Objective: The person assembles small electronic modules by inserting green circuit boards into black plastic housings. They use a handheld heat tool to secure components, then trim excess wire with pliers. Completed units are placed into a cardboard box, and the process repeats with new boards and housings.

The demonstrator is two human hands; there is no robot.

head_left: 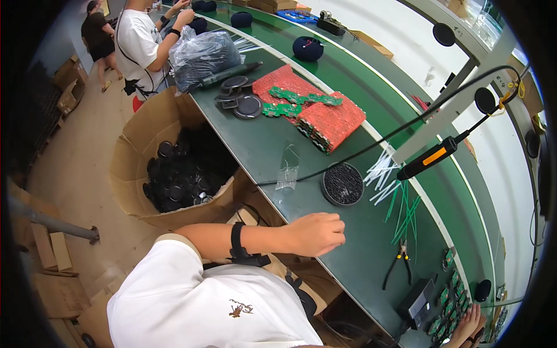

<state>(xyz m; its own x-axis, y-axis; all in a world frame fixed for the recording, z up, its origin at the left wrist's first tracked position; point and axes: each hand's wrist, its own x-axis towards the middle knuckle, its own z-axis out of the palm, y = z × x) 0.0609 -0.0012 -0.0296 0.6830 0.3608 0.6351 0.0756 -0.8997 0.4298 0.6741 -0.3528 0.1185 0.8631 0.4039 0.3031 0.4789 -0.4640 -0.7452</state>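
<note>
My left hand [318, 234], with a black band on its wrist, is curled closed above the near table edge. Whatever its fingers might hold is hidden. At the lower right my right hand [469, 326] is partly cut off by the rim, its fingers stretched beside small green circuit boards [445, 297]. A dark spot by those fingers is too small to name. Between my hands lie pliers [402, 264] with black and yellow handles and a black box-shaped device [416, 303]. A round tin of small black pieces [343, 184] stands beyond my left hand, near white and green cable ties [401, 211].
An electric screwdriver [428, 159] hangs on a cable above the table. Red bubble wrap [336, 123] with green boards lies farther off, beside black round parts [248, 107]. A large carton [130, 168] of black parts stands left. Another person [139, 43] works at the far left.
</note>
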